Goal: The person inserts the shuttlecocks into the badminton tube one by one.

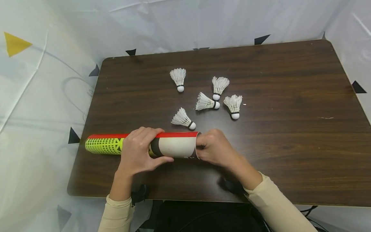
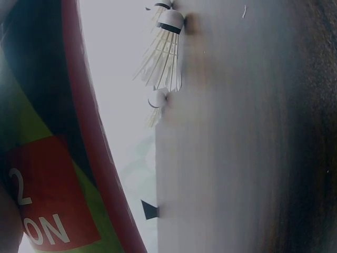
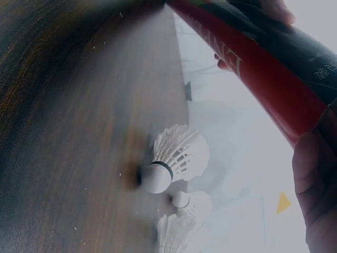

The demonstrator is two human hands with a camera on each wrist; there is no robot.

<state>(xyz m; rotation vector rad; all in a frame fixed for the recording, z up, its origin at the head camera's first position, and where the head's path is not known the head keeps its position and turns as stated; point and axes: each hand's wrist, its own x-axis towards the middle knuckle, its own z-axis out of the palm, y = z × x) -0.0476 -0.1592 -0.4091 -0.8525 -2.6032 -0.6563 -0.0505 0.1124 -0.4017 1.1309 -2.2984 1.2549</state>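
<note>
A shuttlecock tube (image 1: 178, 146) in red, white, black and yellow-green lies sideways above the table's front part. Around its middle, my left hand (image 1: 139, 149) grips it, fingers over the top and thumb along the near side. My right hand (image 1: 217, 148) is at the tube's right end, with its fingertips inside the mouth and hidden there; I cannot tell whether they hold anything. In the right wrist view the right thumb (image 3: 306, 163) lies against the rim. Just beyond the tube lies a white feather shuttlecock (image 1: 183, 119), its cork toward the right.
Farther back lie several more shuttlecocks: one at the back left (image 1: 178, 79), one in the middle (image 1: 206, 101), one behind it (image 1: 220, 86) and one to the right (image 1: 233, 105). The brown table (image 1: 290, 129) is bordered by white sheeting (image 1: 185, 25).
</note>
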